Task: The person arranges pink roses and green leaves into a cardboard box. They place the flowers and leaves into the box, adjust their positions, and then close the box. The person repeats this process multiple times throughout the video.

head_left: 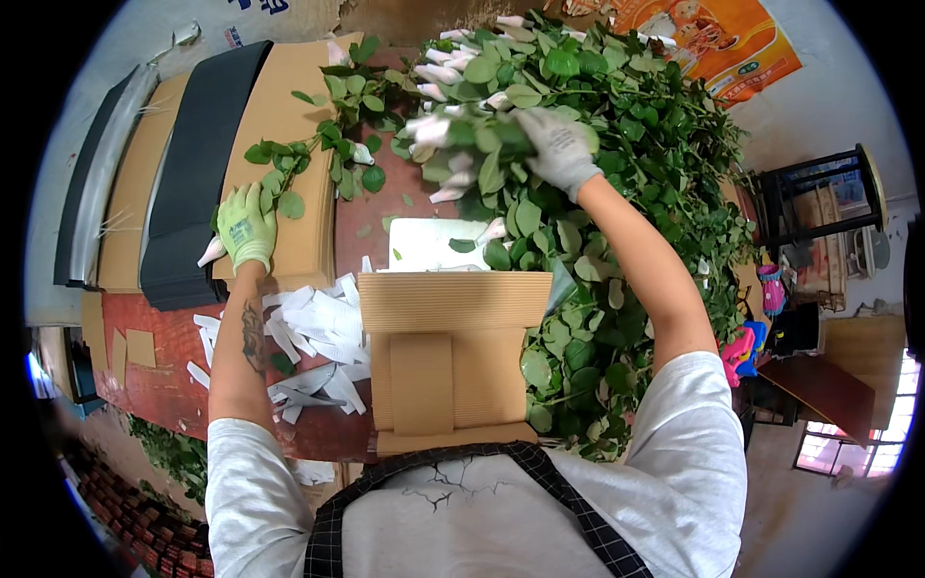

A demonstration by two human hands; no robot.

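Note:
My left hand (pixel 248 229), in a yellow-green glove, is at the front of a stack of brown cardboard sheets (pixel 299 106). Its fingers are closed around a leafy rose stem; a pale sleeved bud (pixel 212 252) pokes out at the left and leaves (pixel 282 183) at the right. Over the large rose heap (pixel 617 135), my right hand (pixel 559 151) wears a grey-white glove and grips a leafy rose (pixel 491 144), whose pale bud end is motion-blurred. More loose roses (pixel 352 106) lie across the cardboard's right edge.
Directly before me stands a corrugated cardboard piece (pixel 453 303), with a white block (pixel 434 246) behind it. White paper strips (pixel 323 323) litter the red table (pixel 173 371). Black sheets (pixel 207 164) lie left of the brown stack. A black stool (pixel 819 193) stands at the right.

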